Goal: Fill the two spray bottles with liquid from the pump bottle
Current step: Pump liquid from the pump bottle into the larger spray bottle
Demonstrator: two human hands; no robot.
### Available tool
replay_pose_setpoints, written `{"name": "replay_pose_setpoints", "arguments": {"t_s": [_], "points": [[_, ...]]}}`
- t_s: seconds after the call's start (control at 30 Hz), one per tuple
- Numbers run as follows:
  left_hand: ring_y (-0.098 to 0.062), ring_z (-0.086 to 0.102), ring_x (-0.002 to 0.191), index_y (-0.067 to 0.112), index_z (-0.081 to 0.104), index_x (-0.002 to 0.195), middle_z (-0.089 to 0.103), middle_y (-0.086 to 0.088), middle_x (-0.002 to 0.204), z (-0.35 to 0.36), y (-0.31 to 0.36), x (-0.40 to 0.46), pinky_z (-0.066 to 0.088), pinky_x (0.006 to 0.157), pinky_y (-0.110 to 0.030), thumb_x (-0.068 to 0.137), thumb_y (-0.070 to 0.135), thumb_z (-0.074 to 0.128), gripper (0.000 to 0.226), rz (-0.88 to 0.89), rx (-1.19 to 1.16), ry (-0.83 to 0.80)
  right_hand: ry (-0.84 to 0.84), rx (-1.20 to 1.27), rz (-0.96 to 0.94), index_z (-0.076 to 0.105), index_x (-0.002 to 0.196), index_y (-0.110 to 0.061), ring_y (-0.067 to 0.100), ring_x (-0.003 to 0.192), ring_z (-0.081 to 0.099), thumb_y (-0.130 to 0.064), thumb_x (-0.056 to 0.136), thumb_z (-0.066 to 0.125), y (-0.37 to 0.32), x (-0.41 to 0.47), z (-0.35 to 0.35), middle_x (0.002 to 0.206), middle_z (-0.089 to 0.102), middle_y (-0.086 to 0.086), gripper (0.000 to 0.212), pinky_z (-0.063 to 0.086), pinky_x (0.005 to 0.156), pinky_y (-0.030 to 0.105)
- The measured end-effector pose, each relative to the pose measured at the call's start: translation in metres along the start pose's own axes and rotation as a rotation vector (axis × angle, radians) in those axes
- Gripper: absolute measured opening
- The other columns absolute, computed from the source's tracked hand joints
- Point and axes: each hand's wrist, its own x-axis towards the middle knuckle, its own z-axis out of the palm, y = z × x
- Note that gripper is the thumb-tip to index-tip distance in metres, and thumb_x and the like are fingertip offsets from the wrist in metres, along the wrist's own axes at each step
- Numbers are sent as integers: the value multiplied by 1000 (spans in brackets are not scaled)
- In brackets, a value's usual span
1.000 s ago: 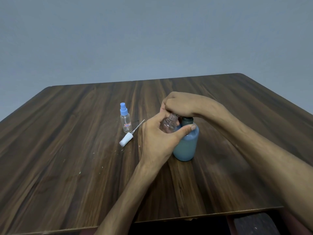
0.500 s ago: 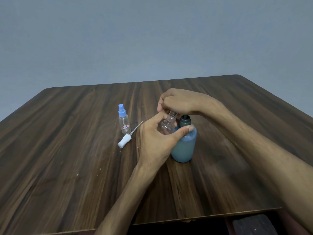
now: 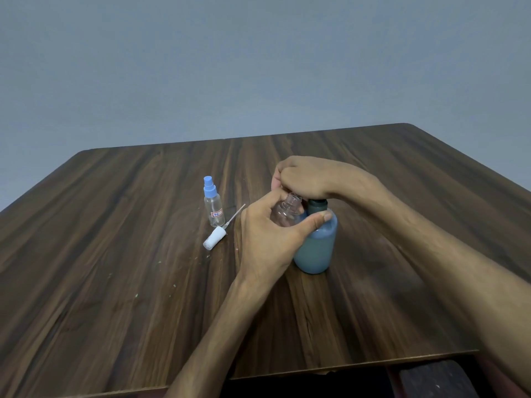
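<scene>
A blue pump bottle (image 3: pixel 316 248) with a dark collar stands at the middle of the wooden table (image 3: pixel 115 254). My right hand (image 3: pixel 307 176) is closed over its pump head, which is hidden under the fingers. My left hand (image 3: pixel 270 234) holds a small clear spray bottle (image 3: pixel 286 212), uncapped and tilted, with its open neck right under the right hand, beside the pump bottle's collar. To the left stands a second clear spray bottle (image 3: pixel 212 202) with a blue sprayer top. A white sprayer top (image 3: pixel 215 241) with its thin tube lies in front of it.
Small pale specks dot the table to the left of my left arm. A dark seat (image 3: pixel 436 380) shows below the table's near edge at the lower right. A plain grey wall stands behind the table.
My right hand rose slightly and then sank back onto the pump head. My left hand has kept the clear bottle under it, and the camera view has shifted a little.
</scene>
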Motion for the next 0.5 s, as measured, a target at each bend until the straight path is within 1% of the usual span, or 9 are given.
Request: {"name": "replay_pose_setpoints", "arguments": {"t_s": [0.03,0.1,0.13,0.2,0.23,0.3,0.4,0.43,0.5], "points": [[-29,73,76,12,73,82,75,-4,76,0,0,0,59,68,-54,69,39,96,38,3,0,-5,22,8,-26,71,115,8,24,74,59,-1,97,38,1,0,-1,83,72,16,38,45,66,33],[-30,73,76,12,72,82,75,-4,77,-1,0,0,59,68,-54,70,40,95,39,12,3,-5,81,18,-53,71,109,-2,22,75,61,-4,97,40,2,1,-4,89,76,16,33,48,70,33],[-30,73,75,12,72,82,75,-4,77,-1,0,1,59,67,-54,70,41,95,39,19,12,-2,86,15,-55,71,108,-5,21,74,61,-3,98,40,3,1,-4,85,75,13,32,48,69,31],[-28,72,74,11,72,82,74,-3,76,-1,-1,1,58,66,-53,71,41,95,40,22,29,-6,32,-23,-50,73,109,1,16,66,57,0,99,39,1,-1,-2,71,66,4,35,45,59,23],[-29,72,73,11,72,82,73,-4,76,-1,0,1,58,66,-53,71,40,96,39,21,28,-8,18,-36,-44,73,109,4,15,64,55,0,100,39,1,-2,-1,71,64,5,35,43,56,21],[-30,71,73,11,72,81,73,-4,74,-1,-1,1,58,65,-53,70,38,97,39,17,19,-2,34,-32,-39,71,109,2,16,67,56,-2,101,39,-1,-4,-2,80,66,9,33,44,61,23],[-29,71,73,13,71,80,73,-3,74,-1,-1,1,58,65,-52,70,38,97,37,5,16,3,85,24,-58,69,109,-6,27,84,67,-5,99,39,-1,-3,-6,91,73,11,32,54,76,34],[-28,72,73,13,72,81,74,-3,75,0,-1,1,59,65,-52,70,39,97,38,10,18,2,74,19,-57,70,108,-5,26,83,66,-4,98,39,-1,-3,-6,88,73,10,33,53,74,33],[-27,73,75,12,73,83,74,-3,77,0,-3,1,59,67,-53,70,41,96,39,5,16,-5,11,-20,-43,72,109,5,23,75,61,-1,98,38,-1,-3,-3,76,69,8,37,48,64,27]]}}
